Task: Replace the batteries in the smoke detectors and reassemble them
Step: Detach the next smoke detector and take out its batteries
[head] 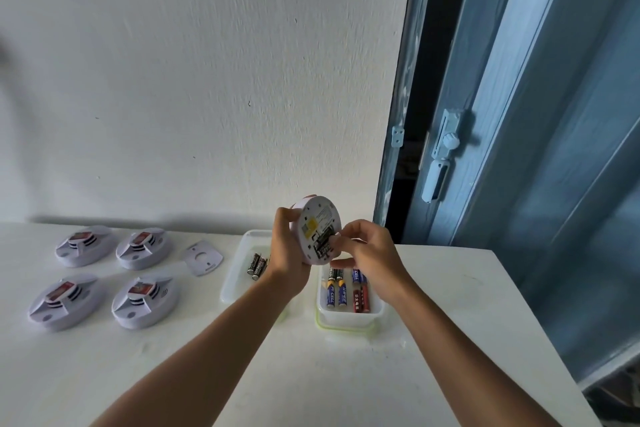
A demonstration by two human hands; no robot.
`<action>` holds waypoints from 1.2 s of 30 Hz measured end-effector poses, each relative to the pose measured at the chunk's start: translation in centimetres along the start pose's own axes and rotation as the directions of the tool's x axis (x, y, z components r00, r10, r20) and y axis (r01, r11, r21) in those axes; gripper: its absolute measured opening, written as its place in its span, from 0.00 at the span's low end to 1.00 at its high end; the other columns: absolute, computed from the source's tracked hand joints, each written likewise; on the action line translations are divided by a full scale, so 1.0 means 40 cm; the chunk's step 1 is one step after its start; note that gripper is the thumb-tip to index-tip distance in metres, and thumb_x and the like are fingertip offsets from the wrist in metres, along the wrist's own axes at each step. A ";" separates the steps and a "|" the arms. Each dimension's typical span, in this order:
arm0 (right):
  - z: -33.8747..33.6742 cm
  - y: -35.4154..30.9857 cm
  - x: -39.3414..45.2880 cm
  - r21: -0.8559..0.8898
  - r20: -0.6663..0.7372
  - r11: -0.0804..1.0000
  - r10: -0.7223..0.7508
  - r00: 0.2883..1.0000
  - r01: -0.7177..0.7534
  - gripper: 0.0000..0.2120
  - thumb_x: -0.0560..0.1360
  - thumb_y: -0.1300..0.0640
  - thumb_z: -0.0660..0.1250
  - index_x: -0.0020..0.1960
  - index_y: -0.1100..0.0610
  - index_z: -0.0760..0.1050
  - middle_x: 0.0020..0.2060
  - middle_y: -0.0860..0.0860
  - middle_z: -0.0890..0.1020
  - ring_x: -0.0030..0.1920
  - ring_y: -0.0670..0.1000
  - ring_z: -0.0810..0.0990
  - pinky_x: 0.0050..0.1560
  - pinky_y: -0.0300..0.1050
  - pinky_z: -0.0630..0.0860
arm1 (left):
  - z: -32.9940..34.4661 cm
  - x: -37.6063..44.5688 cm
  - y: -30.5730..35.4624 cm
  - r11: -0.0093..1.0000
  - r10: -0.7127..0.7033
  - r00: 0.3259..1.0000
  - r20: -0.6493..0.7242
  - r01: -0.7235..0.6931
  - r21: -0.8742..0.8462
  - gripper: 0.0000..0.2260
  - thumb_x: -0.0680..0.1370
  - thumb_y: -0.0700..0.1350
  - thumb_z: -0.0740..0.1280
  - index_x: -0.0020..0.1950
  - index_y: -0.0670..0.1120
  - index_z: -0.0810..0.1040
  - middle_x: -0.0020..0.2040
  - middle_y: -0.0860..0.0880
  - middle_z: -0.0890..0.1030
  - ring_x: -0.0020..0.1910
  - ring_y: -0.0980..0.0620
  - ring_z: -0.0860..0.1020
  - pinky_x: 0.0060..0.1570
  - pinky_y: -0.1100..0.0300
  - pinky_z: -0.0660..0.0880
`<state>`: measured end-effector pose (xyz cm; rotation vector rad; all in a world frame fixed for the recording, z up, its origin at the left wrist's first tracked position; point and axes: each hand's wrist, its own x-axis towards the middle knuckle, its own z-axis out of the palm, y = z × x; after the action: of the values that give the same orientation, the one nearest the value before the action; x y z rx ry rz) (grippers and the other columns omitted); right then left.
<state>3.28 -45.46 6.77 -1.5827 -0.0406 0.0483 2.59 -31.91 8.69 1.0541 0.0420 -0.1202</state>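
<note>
— What's around the white worktop (311,374)?
— Wall behind, blue door (554,149) past its right edge; near side bare.
— And on it?
— Four detectors (145,302) left, two battery tubs (349,317) under the hands.
— The hands?
— Left hand (287,256) grips the raised smoke detector (317,222); right hand (363,250) fingers pinch at its battery bay.

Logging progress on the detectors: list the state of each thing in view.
held detector: lifted, back showing, battery bay open
left hand: grips held detector
right hand: fingertips at the bay
four detectors: on table, untouched
mounting plate: detached, flat
left tub: few batteries
right tub: several batteries
door: ajar
</note>
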 end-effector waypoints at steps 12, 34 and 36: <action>0.020 -0.012 0.011 0.235 -0.254 0.971 0.099 0.962 -0.038 0.10 0.69 0.69 0.74 0.47 0.64 0.76 0.42 0.62 0.82 0.37 0.57 0.84 0.40 0.48 0.83 | -0.011 0.006 -0.015 0.995 -0.026 0.990 -0.136 0.039 0.092 0.27 0.68 0.55 0.58 0.62 0.42 0.76 0.54 0.38 0.78 0.47 0.42 0.77 0.44 0.51 0.74; 0.033 0.085 0.065 -0.742 0.060 0.659 -0.115 0.991 0.122 0.06 0.74 0.59 0.67 0.50 0.57 0.79 0.46 0.50 0.81 0.48 0.51 0.79 0.48 0.42 0.75 | -0.087 0.014 -0.005 0.992 -0.127 0.979 -0.158 0.130 0.005 0.21 0.77 0.51 0.55 0.64 0.43 0.76 0.55 0.38 0.78 0.52 0.40 0.76 0.49 0.47 0.76; 0.041 0.075 0.051 -0.558 0.076 0.792 -0.247 0.966 0.247 0.10 0.73 0.57 0.72 0.54 0.57 0.79 0.50 0.49 0.81 0.48 0.48 0.80 0.46 0.40 0.77 | -0.087 0.015 -0.004 0.992 -0.125 0.982 -0.144 0.126 -0.008 0.20 0.77 0.51 0.54 0.59 0.42 0.78 0.52 0.38 0.79 0.52 0.41 0.77 0.51 0.46 0.75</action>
<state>5.23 -43.75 3.75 -2.1629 -0.2858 -0.1895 3.26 -29.01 6.79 1.0600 0.2402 -0.1578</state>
